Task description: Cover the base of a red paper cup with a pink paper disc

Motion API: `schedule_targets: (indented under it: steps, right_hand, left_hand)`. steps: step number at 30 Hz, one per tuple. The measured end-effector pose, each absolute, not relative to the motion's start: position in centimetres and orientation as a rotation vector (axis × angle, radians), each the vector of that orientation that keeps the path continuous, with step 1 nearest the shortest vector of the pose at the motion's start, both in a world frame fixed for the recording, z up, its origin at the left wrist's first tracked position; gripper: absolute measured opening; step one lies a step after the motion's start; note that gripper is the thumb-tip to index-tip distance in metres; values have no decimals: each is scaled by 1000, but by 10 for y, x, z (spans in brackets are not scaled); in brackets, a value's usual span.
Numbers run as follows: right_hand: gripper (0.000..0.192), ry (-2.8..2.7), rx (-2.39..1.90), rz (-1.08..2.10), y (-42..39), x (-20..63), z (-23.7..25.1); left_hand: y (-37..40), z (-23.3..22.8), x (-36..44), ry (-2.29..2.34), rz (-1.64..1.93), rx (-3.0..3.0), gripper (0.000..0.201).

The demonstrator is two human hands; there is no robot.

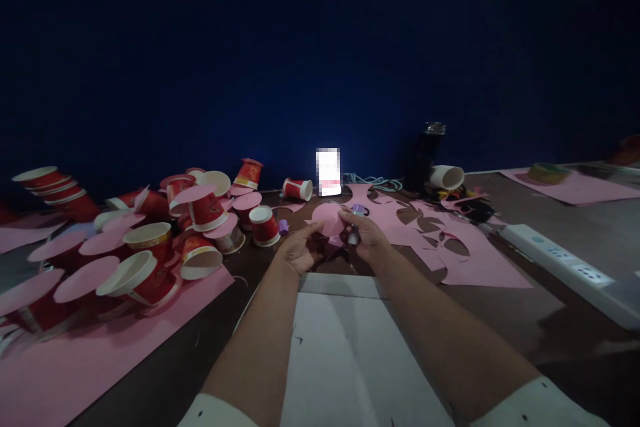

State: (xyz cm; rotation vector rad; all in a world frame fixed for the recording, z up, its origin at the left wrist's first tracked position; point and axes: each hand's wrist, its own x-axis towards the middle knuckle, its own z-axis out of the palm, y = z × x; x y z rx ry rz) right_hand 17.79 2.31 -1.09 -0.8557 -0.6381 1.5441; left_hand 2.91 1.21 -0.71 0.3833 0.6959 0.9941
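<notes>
- Left hand (301,248) and right hand (369,233) pinch the disc (331,219).
- Right hand also holds, it seems, a tube (354,235).
- Step seems disc handling; next move calls for steady hold.

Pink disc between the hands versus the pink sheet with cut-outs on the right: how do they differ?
Pose: the pink disc is up between the left hand and right hand; the pink sheet lies on the table.
Outline: the disc is rounded; the sheet has cut-out holes.
Size: the disc is clearly smaller than the sheet.
Both are pink and thin.
</notes>
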Motion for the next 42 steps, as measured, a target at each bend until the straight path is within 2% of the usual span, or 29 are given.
schedule_targets:
  steps: [10, 23, 29, 42]
  right_hand:
    - [34, -712, -901, 1527, 21, 174, -12]
    - [34, -670, -822, 1624, 21, 172, -14]
    - [41, -646, -809, 1609, 19, 171, -10]
    - [39, -692, -838, 1566, 21, 173, -12]
  left_hand:
    - [13, -13, 33, 549, 945, 481, 21]
    - [10, -10, 34, 527, 1032, 500, 22]
    - [10, -8, 35, 549, 1079, 524, 20]
    - [11, -7, 36, 661, 1147, 539, 13]
